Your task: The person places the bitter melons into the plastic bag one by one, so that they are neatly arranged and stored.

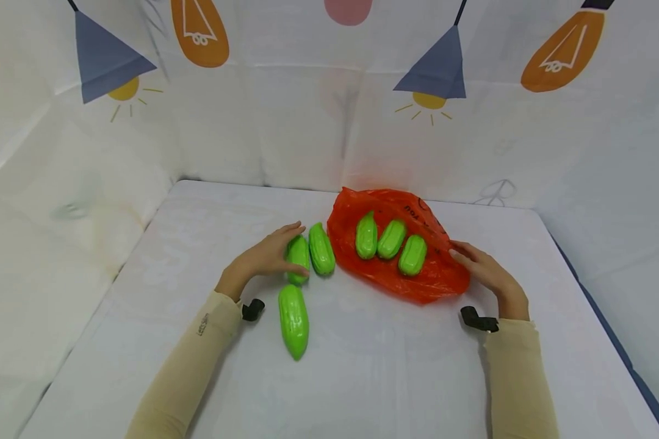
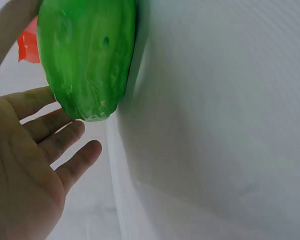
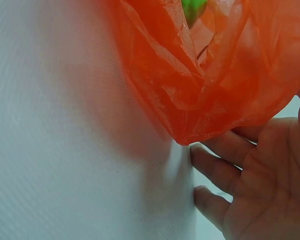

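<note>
My left hand (image 1: pixel 266 251) reaches around a glossy green ridged vegetable (image 1: pixel 298 251), thumb on the near side and fingers by its far end. In the left wrist view this vegetable (image 2: pixel 87 55) hides some fingertips; the other fingers are spread and fairly straight. Next to it lies a second green vegetable (image 1: pixel 321 250); a third (image 1: pixel 293 323) lies nearer me. With thumb and fingers, my right hand (image 1: pixel 491 271) holds the right edge of a red plastic bag (image 1: pixel 434 286). The bag (image 3: pixel 190 112) covers part of those fingers in the right wrist view.
Three more green vegetables, among them the left one (image 1: pixel 366 236), lie on the spread bag. A white cloth covers the table (image 1: pixel 362 378). Behind it hangs a white curtain (image 1: pixel 296 122) printed with lamps and bulbs.
</note>
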Demonstrator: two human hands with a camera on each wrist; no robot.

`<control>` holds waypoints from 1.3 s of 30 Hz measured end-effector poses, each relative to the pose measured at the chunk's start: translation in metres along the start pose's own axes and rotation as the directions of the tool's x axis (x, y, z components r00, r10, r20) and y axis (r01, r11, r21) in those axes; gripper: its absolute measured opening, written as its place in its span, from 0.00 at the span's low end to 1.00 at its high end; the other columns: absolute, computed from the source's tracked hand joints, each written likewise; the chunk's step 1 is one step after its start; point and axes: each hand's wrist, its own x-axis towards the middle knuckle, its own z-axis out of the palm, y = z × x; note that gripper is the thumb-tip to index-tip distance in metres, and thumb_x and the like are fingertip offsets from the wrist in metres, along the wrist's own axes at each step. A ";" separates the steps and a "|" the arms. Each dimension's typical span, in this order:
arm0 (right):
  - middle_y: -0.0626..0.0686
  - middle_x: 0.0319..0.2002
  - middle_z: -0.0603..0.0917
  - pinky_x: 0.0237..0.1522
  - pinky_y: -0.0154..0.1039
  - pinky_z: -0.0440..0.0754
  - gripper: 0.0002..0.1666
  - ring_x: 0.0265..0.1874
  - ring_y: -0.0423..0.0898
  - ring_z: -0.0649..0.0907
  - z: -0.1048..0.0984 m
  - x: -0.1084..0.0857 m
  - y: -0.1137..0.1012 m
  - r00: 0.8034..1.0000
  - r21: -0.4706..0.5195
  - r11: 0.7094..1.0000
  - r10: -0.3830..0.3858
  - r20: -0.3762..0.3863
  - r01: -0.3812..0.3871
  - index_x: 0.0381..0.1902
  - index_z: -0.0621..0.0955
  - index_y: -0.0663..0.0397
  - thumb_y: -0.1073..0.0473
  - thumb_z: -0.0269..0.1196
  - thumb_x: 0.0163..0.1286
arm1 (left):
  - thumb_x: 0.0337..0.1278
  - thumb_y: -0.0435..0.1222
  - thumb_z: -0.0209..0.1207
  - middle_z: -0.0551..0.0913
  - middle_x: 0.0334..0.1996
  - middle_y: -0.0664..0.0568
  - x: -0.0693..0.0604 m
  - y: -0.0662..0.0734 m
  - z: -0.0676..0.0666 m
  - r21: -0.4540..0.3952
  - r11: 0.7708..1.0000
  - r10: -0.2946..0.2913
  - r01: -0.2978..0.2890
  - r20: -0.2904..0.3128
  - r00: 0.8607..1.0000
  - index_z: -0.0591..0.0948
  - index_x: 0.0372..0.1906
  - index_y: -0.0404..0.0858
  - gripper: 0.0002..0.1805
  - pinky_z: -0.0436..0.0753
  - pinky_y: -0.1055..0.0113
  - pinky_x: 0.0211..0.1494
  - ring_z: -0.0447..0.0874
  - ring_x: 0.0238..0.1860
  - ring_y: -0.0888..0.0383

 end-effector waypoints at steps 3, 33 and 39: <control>0.68 0.74 0.57 0.67 0.73 0.55 0.45 0.72 0.68 0.56 -0.001 0.000 -0.001 1.000 -0.003 1.000 -0.002 0.000 0.002 0.76 0.55 0.59 0.34 0.44 0.76 | 0.44 0.56 0.73 0.54 0.77 0.42 -0.003 -0.003 -0.001 0.001 1.000 -0.011 0.011 -0.019 1.000 0.57 0.76 0.36 0.58 0.57 0.47 0.77 0.51 0.77 0.43; 0.68 0.74 0.56 0.67 0.73 0.55 0.43 0.72 0.69 0.56 -0.002 0.001 0.003 1.000 0.012 1.000 -0.003 0.002 0.003 0.77 0.54 0.58 0.36 0.44 0.77 | 0.39 0.58 0.74 0.52 0.78 0.55 -0.012 0.017 -0.020 -0.100 0.983 0.147 -0.153 -0.071 0.987 0.52 0.79 0.49 0.62 0.56 0.47 0.77 0.48 0.78 0.53; 0.68 0.74 0.56 0.67 0.73 0.55 0.44 0.72 0.69 0.56 0.001 0.002 0.001 1.000 0.009 1.000 0.000 0.002 0.000 0.77 0.55 0.59 0.35 0.44 0.76 | 0.38 0.60 0.74 0.53 0.78 0.58 0.002 0.036 -0.026 -0.099 0.970 0.215 -0.224 -0.090 0.972 0.52 0.78 0.51 0.62 0.58 0.47 0.77 0.49 0.78 0.55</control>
